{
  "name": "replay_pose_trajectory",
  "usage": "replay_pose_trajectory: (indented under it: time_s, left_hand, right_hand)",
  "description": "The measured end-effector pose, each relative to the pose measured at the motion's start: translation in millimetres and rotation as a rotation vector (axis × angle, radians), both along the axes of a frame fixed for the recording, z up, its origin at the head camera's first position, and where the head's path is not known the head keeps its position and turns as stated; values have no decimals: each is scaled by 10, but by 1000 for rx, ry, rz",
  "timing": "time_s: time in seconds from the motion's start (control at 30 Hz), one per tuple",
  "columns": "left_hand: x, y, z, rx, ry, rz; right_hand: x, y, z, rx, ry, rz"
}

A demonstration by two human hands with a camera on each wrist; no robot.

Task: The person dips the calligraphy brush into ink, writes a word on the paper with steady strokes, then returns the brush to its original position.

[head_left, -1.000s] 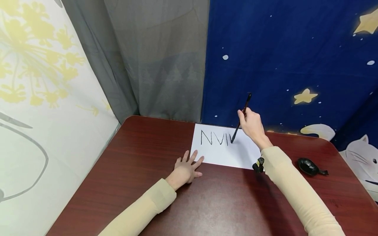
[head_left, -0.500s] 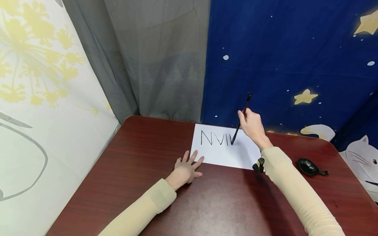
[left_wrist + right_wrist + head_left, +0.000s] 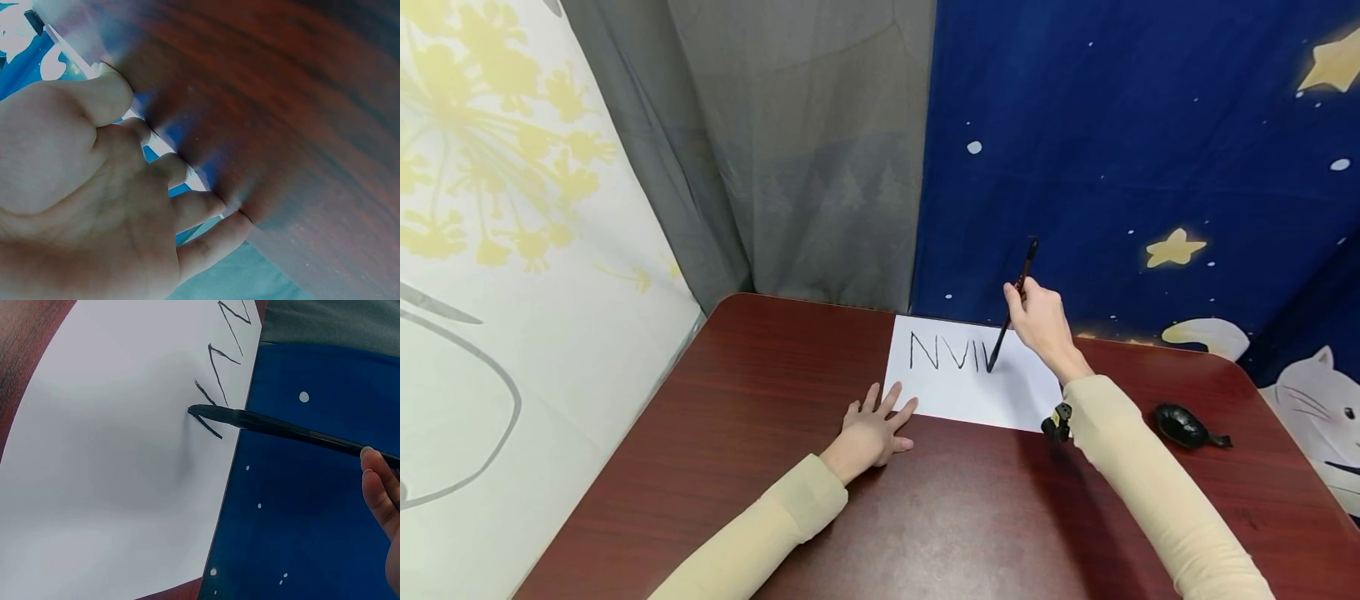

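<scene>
A white curtain with yellow flowers (image 3: 512, 350) hangs along the left side of the brown table (image 3: 760, 358), and a grey curtain (image 3: 820, 167) hangs past its rounded far corner. A broad stretch of wood lies between that left edge and the left hand (image 3: 871, 437), giving it room sideways. The hand is released and flat, fingers spread; two fingertips press the near left corner of the paper (image 3: 962, 398), and the thumb rests on the wood just off its near edge. The paper lies with its far edge along the table's back edge (right up against the blue curtain (image 3: 1037, 125), as the right wrist view shows). Dark strokes (image 3: 951, 352) run across its upper part, ending at the brush (image 3: 1005, 328), whose tip touches the sheet. The right hand (image 3: 1041, 317) pinches the brush by its handle, above the far edge, with white paper to the right of the tip. Beyond the right sleeve (image 3: 1150, 475), a rounded black object (image 3: 1182, 426) sits near the table's right edge.
</scene>
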State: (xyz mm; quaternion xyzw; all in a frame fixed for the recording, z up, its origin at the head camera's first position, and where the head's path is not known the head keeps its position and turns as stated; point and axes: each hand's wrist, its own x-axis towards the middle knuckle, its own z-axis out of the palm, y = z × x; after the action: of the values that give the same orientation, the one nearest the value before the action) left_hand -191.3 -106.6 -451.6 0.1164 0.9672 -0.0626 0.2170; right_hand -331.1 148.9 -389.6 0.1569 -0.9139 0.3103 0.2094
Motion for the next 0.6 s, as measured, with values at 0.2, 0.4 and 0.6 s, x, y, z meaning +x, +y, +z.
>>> replay_pose_trajectory:
  time_s: [0.2,0.4,0.6]
  left_hand:
    - [-89,-26,-156,10,3,-16]
    - [-126,-38,-232,21,12,-18]
    - [-118,-35,-235,12,18,-18]
  right_hand:
    - [-4,10,16,6,2,3]
    - [-3,26,76,-16,25,1]
    - [-25,49,126,-53,52,-3]
